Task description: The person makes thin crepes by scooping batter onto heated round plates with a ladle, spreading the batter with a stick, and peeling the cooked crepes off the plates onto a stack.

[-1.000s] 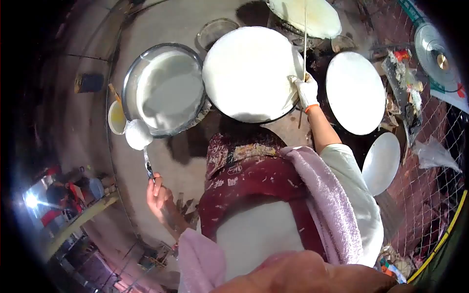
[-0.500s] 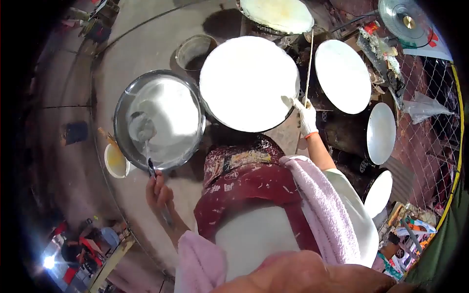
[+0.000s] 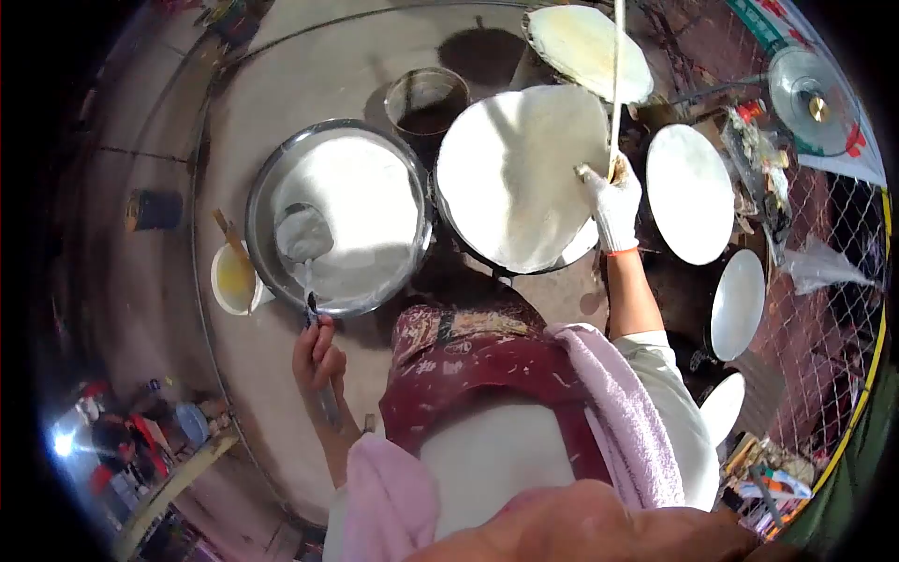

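My left hand [image 3: 319, 356] is closed round the handle of a ladle [image 3: 304, 234]. The ladle's bowl rests in white liquid batter inside a wide metal basin [image 3: 424, 239]. My right hand [image 3: 616, 208], in a white glove with an orange cuff, grips a long thin stick [image 3: 618, 89] pointing away from me. The fingertips of that glove are at the right edge of a round, thin white sheet [image 3: 520, 178] on a round griddle [image 3: 510, 267]. This sheet sits off-centre, leaving a bright crescent at the lower right. Whether the fingers pinch its edge I cannot tell.
A bucket [image 3: 426, 101] stands behind the basin, and a small tub [image 3: 232, 281] with yellow contents at its left. Another round sheet [image 3: 590, 51] lies at the back. Several white round tops, including one nearby [image 3: 691, 194], line the right, beside a wire fence [image 3: 843, 211] and a fan [image 3: 813, 108].
The view has shifted. My right hand has moved farther away from me along the griddle's edge, and the white sheet now looks shaded and displaced. The ladle stays in the basin.
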The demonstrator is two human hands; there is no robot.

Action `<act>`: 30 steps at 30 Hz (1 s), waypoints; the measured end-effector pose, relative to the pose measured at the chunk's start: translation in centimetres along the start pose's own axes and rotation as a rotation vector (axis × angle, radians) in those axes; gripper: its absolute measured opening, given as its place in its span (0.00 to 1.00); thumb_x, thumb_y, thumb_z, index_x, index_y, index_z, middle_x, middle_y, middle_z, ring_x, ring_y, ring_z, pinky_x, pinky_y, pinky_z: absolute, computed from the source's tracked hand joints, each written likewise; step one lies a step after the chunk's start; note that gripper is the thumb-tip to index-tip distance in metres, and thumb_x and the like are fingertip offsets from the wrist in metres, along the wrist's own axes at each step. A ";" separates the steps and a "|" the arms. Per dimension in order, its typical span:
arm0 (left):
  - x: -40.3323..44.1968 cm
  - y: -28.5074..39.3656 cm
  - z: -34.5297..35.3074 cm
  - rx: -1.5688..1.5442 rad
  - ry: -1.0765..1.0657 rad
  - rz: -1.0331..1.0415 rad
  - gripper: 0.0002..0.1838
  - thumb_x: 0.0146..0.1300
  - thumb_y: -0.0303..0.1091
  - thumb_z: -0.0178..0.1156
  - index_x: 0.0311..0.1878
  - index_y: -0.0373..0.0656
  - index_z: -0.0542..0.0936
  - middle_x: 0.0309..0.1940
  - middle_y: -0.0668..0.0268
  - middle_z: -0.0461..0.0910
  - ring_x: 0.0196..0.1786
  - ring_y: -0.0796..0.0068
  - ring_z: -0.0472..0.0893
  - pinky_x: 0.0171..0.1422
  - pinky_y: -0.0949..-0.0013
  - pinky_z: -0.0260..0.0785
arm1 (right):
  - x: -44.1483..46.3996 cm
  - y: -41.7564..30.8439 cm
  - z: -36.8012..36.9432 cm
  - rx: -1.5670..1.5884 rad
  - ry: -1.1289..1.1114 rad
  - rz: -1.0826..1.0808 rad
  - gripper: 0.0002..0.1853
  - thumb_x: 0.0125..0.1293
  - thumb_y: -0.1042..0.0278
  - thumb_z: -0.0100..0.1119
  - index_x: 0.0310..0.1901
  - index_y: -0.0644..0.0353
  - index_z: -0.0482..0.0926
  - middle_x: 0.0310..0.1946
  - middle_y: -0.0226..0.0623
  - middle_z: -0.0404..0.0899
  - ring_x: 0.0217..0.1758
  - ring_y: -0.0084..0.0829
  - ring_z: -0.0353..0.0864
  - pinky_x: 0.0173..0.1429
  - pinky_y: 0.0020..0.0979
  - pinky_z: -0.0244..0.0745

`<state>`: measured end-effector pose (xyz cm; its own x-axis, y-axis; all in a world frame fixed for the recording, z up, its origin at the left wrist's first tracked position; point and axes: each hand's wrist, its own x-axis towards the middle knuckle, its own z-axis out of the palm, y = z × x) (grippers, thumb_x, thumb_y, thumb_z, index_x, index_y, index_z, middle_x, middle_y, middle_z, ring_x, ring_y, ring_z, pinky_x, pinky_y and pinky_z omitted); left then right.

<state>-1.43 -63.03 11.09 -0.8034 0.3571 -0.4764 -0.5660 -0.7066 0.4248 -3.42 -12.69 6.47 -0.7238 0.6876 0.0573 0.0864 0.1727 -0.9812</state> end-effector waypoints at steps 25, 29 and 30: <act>-0.2 -9.9 8.2 -0.027 0.380 0.251 0.18 0.79 0.35 0.33 0.56 0.28 0.64 0.24 0.73 0.62 0.10 0.86 0.61 0.17 0.79 0.55 | 39.5 -4.7 1.3 -1.295 -0.342 -0.800 0.20 0.64 0.67 0.50 0.57 0.43 0.75 0.42 0.48 0.83 0.42 0.50 0.83 0.43 0.46 0.78; -1.0 -10.4 10.2 0.001 0.325 0.254 0.17 0.77 0.37 0.38 0.54 0.31 0.68 0.21 0.77 0.62 0.09 0.90 0.58 0.15 0.80 0.51 | 39.3 7.5 3.7 -1.434 -0.436 -0.692 0.23 0.69 0.68 0.42 0.65 0.44 0.63 0.54 0.48 0.76 0.46 0.49 0.82 0.49 0.48 0.77; -1.0 -10.6 11.1 0.077 0.376 0.262 0.16 0.76 0.38 0.42 0.52 0.33 0.70 0.20 0.79 0.62 0.09 0.91 0.56 0.15 0.81 0.49 | 38.5 9.2 4.0 -1.457 -0.489 -0.631 0.23 0.69 0.68 0.42 0.66 0.44 0.63 0.54 0.47 0.75 0.48 0.49 0.82 0.50 0.48 0.77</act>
<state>3.35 -49.07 15.63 -0.8064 -0.0839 -0.5853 -0.3762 -0.6909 0.6174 -33.27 12.52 -1.09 -0.9992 0.0350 0.0166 0.0373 0.9842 0.1729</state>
